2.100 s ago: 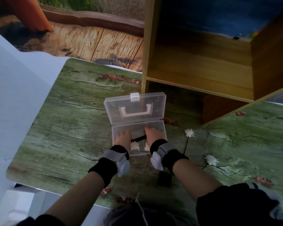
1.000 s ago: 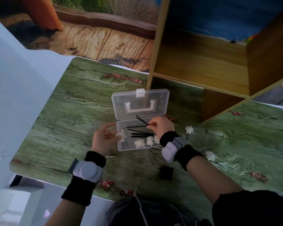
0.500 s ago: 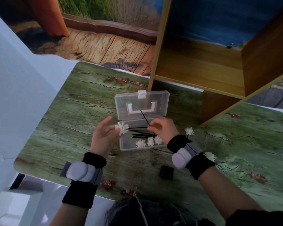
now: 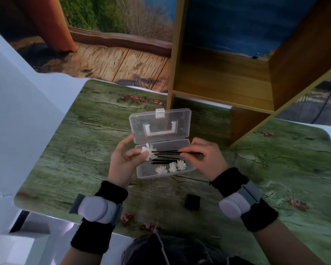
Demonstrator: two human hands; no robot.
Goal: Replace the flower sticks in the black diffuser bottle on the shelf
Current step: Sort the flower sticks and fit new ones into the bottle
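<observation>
A clear plastic box (image 4: 186, 170) lies open on the green table, lid (image 4: 161, 124) tipped back. Inside are three white flower heads (image 4: 171, 166) and several thin black sticks (image 4: 163, 159). My left hand (image 4: 125, 159) pinches a white flower head (image 4: 148, 150) at the box's left end. My right hand (image 4: 208, 157) holds a black stick (image 4: 189, 153) level, its tip pointing at that flower; whether stick and flower touch is unclear. A small black bottle (image 4: 192, 202) stands near the table's front edge. The wooden shelf (image 4: 224, 88) rises behind the box, its visible compartment empty.
The green wood-print table (image 4: 80, 134) ends at a rounded front-left corner with a white wall to the left. The shelf's lower panel (image 4: 245, 125) stands on the table right of the box. Dark clothing shows at the bottom edge.
Both hands left the box; my left lifted a flower head, my right a black stick. The stick has swung from tilted upward to level, pointing at the flower.
</observation>
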